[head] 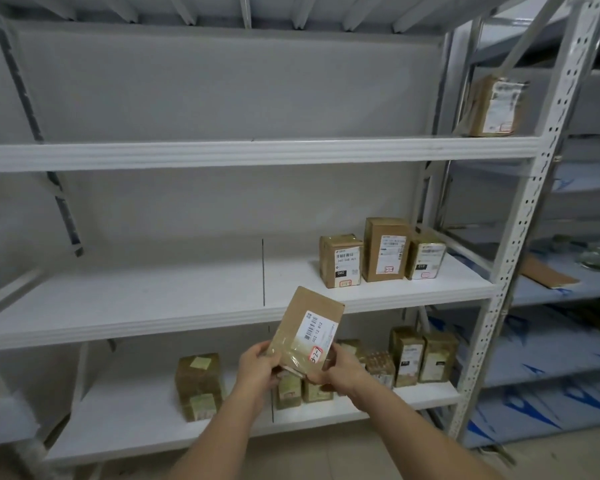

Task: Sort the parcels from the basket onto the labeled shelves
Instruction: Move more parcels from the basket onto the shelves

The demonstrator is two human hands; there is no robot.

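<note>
I hold a flat brown cardboard parcel (pixel 303 318) tilted in front of the white shelving. It carries a white barcode label and a red-edged sticker with a handwritten code. My left hand (pixel 257 365) grips its lower left edge and my right hand (pixel 338 370) grips its lower right corner. The middle shelf (pixel 153 306) lies just behind the parcel, with three upright brown boxes (pixel 383 251) at its right end. The basket is not in view.
The lower shelf (pixel 146 424) holds a large taped box (pixel 200 386) and several small boxes (pixel 420 355) to the right. One box (pixel 494 105) stands on the top shelf at the right. A perforated steel upright (pixel 520 237) separates a neighbouring rack with blue-printed sheets.
</note>
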